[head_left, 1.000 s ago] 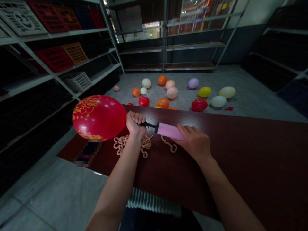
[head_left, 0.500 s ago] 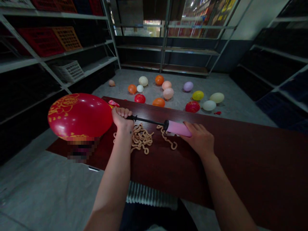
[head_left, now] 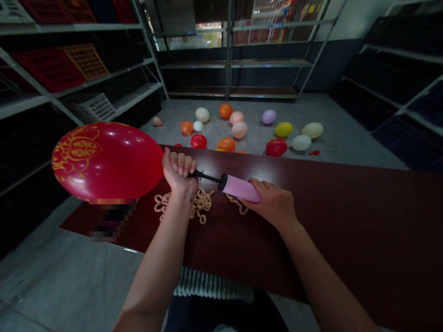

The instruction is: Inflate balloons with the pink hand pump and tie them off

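A large red balloon (head_left: 107, 161) with a gold printed pattern is blown up and sticks out to the left of my left hand (head_left: 179, 173). That hand is closed around the balloon's neck and the black nozzle of a pink hand pump (head_left: 240, 188). My right hand (head_left: 273, 203) grips the pump's pink end. A tangle of tan rubbery cords (head_left: 202, 205) lies on the table under and between my hands. The balloon's neck is hidden inside my left fingers.
The dark red wooden table (head_left: 328, 221) has a pixelated patch (head_left: 110, 221) near its left end. Beyond it, several inflated balloons (head_left: 235, 131) lie on the grey floor. Metal shelves (head_left: 86, 83) with red and orange crates stand left; more shelves stand behind and right.
The balloon has grown larger. The pump's pink end has moved toward my left hand, shortening the exposed black rod. The camera view has shifted slightly.
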`<state>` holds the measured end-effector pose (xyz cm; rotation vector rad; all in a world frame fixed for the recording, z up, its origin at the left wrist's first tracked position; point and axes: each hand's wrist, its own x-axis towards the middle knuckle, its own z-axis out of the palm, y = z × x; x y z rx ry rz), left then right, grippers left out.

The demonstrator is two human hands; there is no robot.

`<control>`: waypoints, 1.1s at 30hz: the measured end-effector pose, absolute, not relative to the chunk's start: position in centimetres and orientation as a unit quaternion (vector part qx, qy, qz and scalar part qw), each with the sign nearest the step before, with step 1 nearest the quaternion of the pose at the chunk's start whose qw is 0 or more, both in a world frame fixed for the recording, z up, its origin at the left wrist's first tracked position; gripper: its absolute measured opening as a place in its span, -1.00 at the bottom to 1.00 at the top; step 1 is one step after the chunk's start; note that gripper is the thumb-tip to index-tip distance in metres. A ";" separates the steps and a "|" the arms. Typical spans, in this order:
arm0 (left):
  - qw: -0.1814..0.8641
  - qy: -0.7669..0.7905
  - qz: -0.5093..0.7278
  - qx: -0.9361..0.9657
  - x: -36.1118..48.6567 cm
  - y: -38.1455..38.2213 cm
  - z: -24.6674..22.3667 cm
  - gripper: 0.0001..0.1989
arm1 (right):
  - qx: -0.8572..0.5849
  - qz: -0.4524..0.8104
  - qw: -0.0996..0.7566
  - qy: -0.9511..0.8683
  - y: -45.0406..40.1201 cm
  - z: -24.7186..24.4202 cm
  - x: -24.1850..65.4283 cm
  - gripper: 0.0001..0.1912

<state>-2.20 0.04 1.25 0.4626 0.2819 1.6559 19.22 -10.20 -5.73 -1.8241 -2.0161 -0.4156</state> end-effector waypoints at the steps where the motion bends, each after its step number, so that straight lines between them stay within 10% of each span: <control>1: 0.649 0.129 0.719 0.210 -1.6 -0.3 1.3 -0.46 | -0.649 -0.142 0.203 -0.719 -10.2 -5.6 18.9 -0.43; 33: 0.601 0.189 0.763 0.147 -5.9 2.1 0.4 -0.47 | -0.647 -0.228 0.161 -0.710 -9.5 -6.0 22.2 -0.52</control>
